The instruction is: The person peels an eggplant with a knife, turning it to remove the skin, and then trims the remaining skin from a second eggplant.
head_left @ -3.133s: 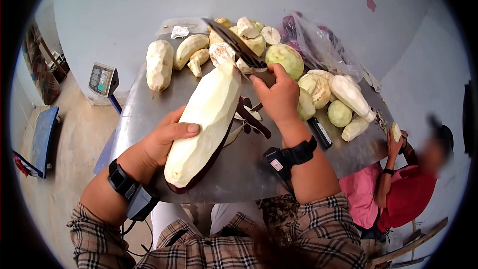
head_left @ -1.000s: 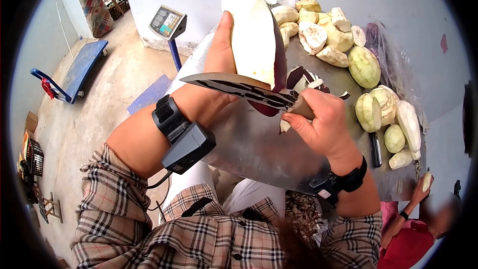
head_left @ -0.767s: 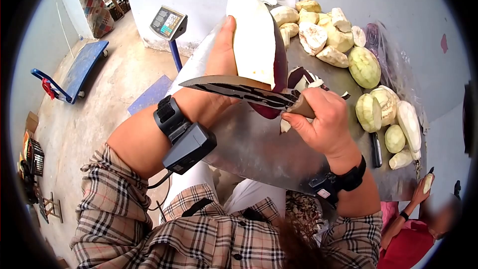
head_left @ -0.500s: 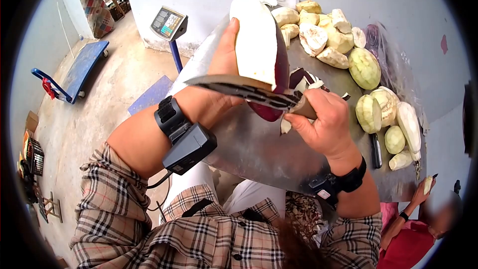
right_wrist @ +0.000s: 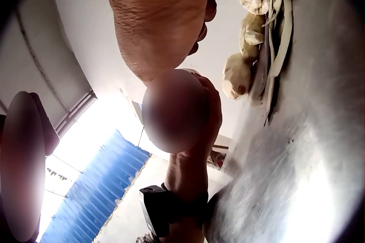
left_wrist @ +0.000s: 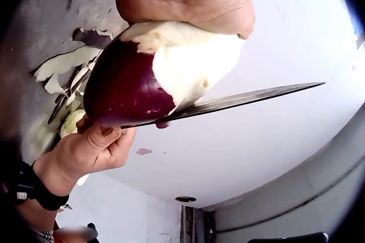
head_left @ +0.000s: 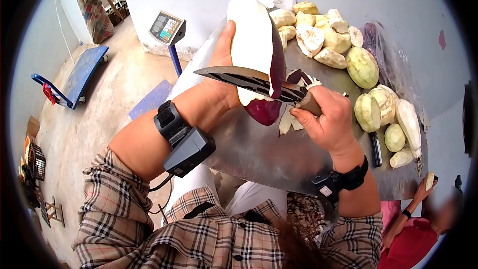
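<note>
My left hand (head_left: 223, 89) holds a large, partly peeled eggplant (head_left: 251, 35) above the table from underneath, with the thumb along its side. Its pale flesh faces up, and dark purple skin remains on the right side and near end. My right hand (head_left: 331, 119) grips the handle of a long knife (head_left: 239, 76), whose blade lies across the eggplant. A strip of purple skin (head_left: 277, 77) stands along the blade. In the left wrist view, the knife's edge meets the border of the purple skin (left_wrist: 128, 86) and flesh. In the right wrist view, the eggplant's end is blurred.
Peelings (head_left: 291, 119) lie on the metal table (head_left: 249, 149) by the eggplant. Peeled eggplants (head_left: 362, 67) and cut pieces line its back and right, near a plastic bag (head_left: 393, 60). A black-handled tool (head_left: 376, 149) lies at right. Another person (head_left: 411, 239) sits beyond the corner.
The knife has moved up the eggplant, away from my body, and a skin strip has lifted. Three seconds ago the eggplant slanted lower over the table, with the knife at its far end.
</note>
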The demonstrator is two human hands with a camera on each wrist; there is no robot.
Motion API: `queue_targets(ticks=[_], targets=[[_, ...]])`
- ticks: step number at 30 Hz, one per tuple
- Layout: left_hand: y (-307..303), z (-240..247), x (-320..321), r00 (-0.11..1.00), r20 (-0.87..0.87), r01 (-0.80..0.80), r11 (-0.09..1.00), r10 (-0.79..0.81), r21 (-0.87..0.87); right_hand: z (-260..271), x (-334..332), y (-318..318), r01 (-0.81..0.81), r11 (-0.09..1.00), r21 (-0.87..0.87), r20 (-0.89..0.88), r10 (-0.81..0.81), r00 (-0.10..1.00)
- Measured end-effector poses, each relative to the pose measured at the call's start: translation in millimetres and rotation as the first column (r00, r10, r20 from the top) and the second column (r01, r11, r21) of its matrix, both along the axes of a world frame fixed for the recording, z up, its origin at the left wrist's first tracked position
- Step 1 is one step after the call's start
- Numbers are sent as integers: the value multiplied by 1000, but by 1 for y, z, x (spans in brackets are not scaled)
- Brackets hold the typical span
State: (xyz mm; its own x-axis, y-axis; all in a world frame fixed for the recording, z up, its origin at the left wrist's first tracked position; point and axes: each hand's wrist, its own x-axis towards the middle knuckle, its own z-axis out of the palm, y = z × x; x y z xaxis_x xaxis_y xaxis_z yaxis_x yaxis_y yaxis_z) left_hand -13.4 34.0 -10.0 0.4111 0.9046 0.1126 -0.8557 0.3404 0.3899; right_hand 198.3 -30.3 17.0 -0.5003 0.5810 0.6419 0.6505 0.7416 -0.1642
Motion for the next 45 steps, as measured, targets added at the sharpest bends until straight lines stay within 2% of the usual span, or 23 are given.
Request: queue_targets(ticks=[2, 5, 9, 11, 12, 13, 19, 21, 25, 31, 38, 41, 45], targets=[[2, -1, -1, 1000, -2, -11, 999, 11, 53, -1, 2, 2, 13, 1000, -9, -13, -13, 1000], [-7, 6, 2, 999, -22, -36, 999, 36, 8, -1, 2, 3, 8, 1000, -2, -28, -8, 1000], [-7, 4, 0, 1000, -10, 3, 998, -2, 65, 0, 6, 4, 39, 999, -28, -46, -40, 998], [-11, 5, -2, 997, 25, 66, 995, -68, 78, 3, 11, 4, 89, 991, -103, -103, -100, 990], [-15, 5, 0, 999, -43, 35, 994, -30, 107, 4, 12, 4, 111, 983, -143, -129, -130, 983], [-16, 5, 1, 997, 5, 70, 990, -71, 122, 4, 13, 5, 105, 986, -131, -131, -123, 984], [-11, 1, 0, 993, 42, 110, 989, -115, 103, 8, 11, 2, 30, 992, -119, -121, -44, 992], [-6, -3, 0, 998, -51, 54, 986, -46, 159, 9, 5, -2, -24, 991, -135, -100, 11, 995], [-2, -10, -1, 995, 21, 94, 989, -97, 113, 2, -2, -5, -75, 983, -168, -93, 60, 994], [-19, -1, 3, 983, 89, 157, 987, -160, 43, -3, -6, -6, -89, 991, -105, -89, 79, 993], [-20, 1, 4, 983, 45, 173, 979, -179, 104, -6, -3, -2, -68, 998, -11, -88, 66, 994], [-17, -4, 3, 982, 23, 183, 974, -188, 133, -4, -1, 2, -111, 991, 77, -79, 117, 990], [-19, 0, 5, 984, 29, 172, 979, -176, 108, -4, 1, 3, -74, 995, 63, -127, 82, 989]])
